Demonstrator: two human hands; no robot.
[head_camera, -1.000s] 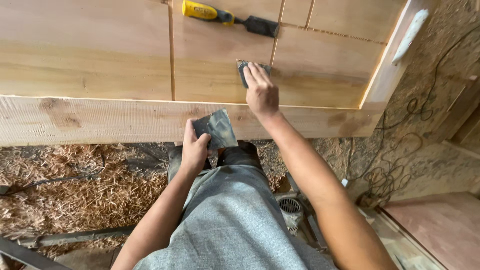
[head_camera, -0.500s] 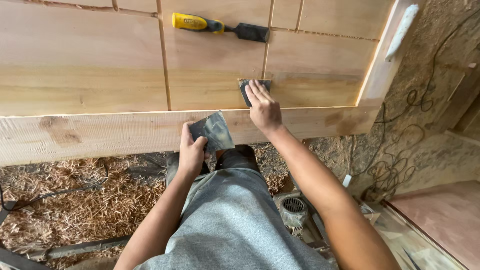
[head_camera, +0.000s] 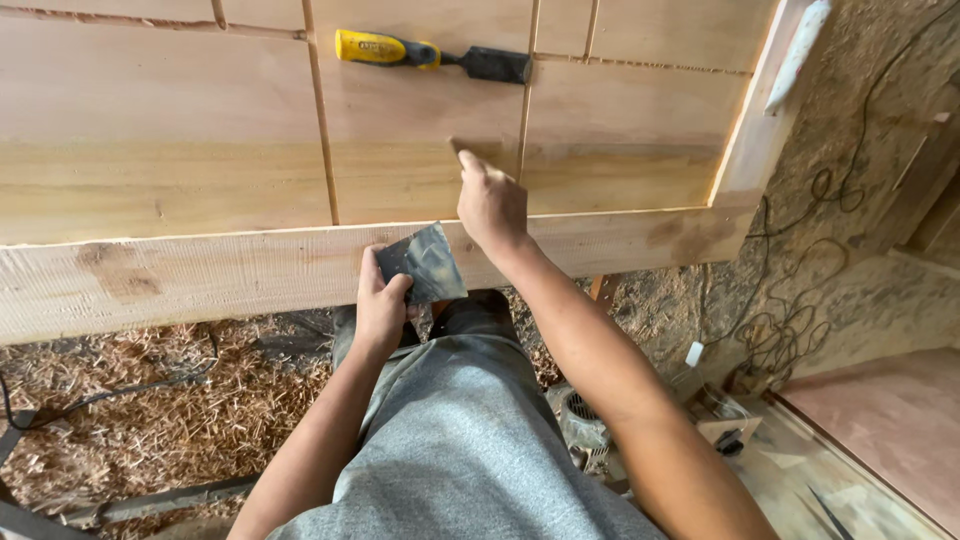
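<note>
**Sandpaper at the panel's front rail**

Your left hand pinches a dark sandpaper sheet against the panel's front rail. It looks light, floppy and gritty, so grip it by a folded edge. Just beyond the rail, your right hand presses curled fingertips onto the wooden panel; whether that grip holds anything, I cannot tell. Farther up the panel lies a yellow-handled chisel.

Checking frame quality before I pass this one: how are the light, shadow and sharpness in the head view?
Head view: soft, even daylight on the wood panel, with no hard glare; a darker band crosses the panel's lower part. The chisel and the grey sheet in the left hand look sharp. The right hand looks slightly soft. Straight board edges bow a little, suggesting wide-angle distortion.
</note>
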